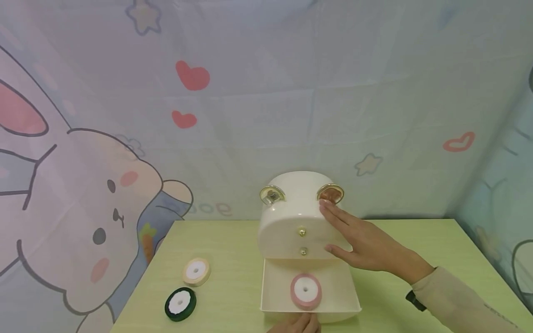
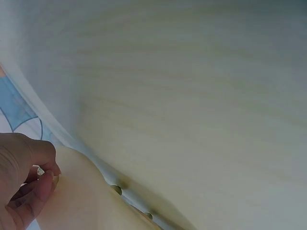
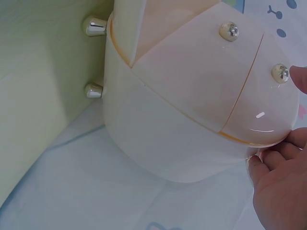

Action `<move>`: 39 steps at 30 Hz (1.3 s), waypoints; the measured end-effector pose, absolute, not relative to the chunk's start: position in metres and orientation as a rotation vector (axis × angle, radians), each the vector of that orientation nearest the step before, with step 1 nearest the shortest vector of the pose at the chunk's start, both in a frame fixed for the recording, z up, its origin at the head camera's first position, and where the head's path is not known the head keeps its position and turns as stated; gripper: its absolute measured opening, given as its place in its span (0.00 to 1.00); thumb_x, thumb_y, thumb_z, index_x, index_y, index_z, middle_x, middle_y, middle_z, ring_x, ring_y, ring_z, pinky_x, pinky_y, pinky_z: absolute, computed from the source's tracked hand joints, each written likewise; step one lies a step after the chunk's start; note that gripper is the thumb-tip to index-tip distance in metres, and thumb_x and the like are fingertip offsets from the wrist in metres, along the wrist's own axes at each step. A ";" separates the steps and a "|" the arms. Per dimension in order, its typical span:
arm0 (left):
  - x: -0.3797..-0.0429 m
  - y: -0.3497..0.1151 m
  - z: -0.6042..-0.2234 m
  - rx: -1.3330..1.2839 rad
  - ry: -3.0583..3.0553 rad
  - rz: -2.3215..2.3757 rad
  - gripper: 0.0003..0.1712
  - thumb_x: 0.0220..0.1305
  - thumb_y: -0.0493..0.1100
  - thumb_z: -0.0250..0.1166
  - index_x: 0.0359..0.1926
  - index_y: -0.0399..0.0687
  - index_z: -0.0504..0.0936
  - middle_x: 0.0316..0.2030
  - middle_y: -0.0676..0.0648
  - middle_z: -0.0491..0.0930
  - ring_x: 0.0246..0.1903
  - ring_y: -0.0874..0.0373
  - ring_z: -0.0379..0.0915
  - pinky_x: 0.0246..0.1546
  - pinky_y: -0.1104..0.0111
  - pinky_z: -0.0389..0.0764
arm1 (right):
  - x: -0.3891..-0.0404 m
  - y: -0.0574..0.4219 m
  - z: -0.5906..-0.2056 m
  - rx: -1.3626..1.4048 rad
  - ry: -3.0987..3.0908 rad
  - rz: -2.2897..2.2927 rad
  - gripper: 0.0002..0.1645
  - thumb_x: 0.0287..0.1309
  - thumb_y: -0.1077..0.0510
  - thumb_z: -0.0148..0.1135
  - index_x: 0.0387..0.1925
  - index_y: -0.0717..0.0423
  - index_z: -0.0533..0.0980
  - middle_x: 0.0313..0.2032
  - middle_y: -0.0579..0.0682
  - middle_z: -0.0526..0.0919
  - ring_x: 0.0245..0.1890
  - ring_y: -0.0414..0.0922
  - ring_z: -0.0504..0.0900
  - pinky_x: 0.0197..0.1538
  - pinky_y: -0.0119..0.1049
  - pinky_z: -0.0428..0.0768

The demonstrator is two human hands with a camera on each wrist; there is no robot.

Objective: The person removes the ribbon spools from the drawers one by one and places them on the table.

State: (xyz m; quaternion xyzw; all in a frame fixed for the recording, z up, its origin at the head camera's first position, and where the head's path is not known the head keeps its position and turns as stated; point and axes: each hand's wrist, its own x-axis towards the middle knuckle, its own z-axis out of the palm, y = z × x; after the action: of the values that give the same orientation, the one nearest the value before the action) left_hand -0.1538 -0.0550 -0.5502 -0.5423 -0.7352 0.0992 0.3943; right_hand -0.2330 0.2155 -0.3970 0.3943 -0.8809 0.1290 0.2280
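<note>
A white cabinet with two gold-rimmed ears stands near the back edge of the table. Its bottom drawer is pulled out toward me, and a spool of pink ribbon lies inside. My left hand is at the drawer's front; in the left wrist view its thumb and fingers pinch the shiny drawer knob, mostly hidden by them. My right hand rests against the cabinet's upper right side with fingers extended, fingertips at the right ear.
Left of the cabinet, a cream ribbon spool and a dark green ribbon spool lie on the pale green table. Two round knobs sit on the upper drawers. A printed cloth backdrop hangs close behind the cabinet.
</note>
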 end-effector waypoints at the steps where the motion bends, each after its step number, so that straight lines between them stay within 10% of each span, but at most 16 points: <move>1: -0.152 -0.054 -0.550 -1.371 -1.889 0.244 0.16 0.79 0.45 0.47 0.33 0.59 0.77 0.33 0.61 0.69 0.30 0.72 0.61 0.27 0.84 0.63 | -0.233 0.216 -0.397 1.084 -2.429 0.353 0.55 0.65 0.46 0.71 0.83 0.57 0.53 0.81 0.60 0.60 0.77 0.55 0.69 0.66 0.48 0.80; 21: -0.134 -0.049 -0.522 -1.368 -2.036 0.137 0.09 0.69 0.59 0.64 0.37 0.65 0.82 0.35 0.63 0.77 0.33 0.74 0.71 0.30 0.85 0.69 | -0.233 0.216 -0.395 1.081 -2.437 0.349 0.54 0.66 0.45 0.70 0.83 0.57 0.53 0.81 0.59 0.60 0.77 0.55 0.69 0.66 0.49 0.80; 29: -0.156 -0.054 -0.484 -1.331 -1.815 0.146 0.09 0.67 0.53 0.62 0.29 0.61 0.78 0.27 0.61 0.70 0.25 0.70 0.61 0.18 0.82 0.55 | -0.233 0.216 -0.397 1.106 -2.420 0.377 0.54 0.67 0.47 0.70 0.83 0.57 0.53 0.82 0.58 0.59 0.78 0.53 0.68 0.64 0.46 0.81; 39: -0.177 -0.058 -0.446 -1.464 -1.703 0.129 0.10 0.64 0.44 0.56 0.25 0.59 0.75 0.23 0.60 0.69 0.23 0.67 0.60 0.22 0.79 0.61 | -0.234 0.216 -0.396 1.107 -2.418 0.352 0.54 0.66 0.46 0.70 0.83 0.57 0.53 0.82 0.57 0.59 0.79 0.52 0.67 0.66 0.47 0.80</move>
State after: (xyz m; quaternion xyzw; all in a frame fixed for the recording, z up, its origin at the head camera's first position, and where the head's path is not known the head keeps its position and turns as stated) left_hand -0.1772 -0.0584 -0.4462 -0.5872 -0.6831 0.0516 0.4312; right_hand -0.2343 0.2160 -0.3960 0.4017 -0.8778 0.1277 0.2276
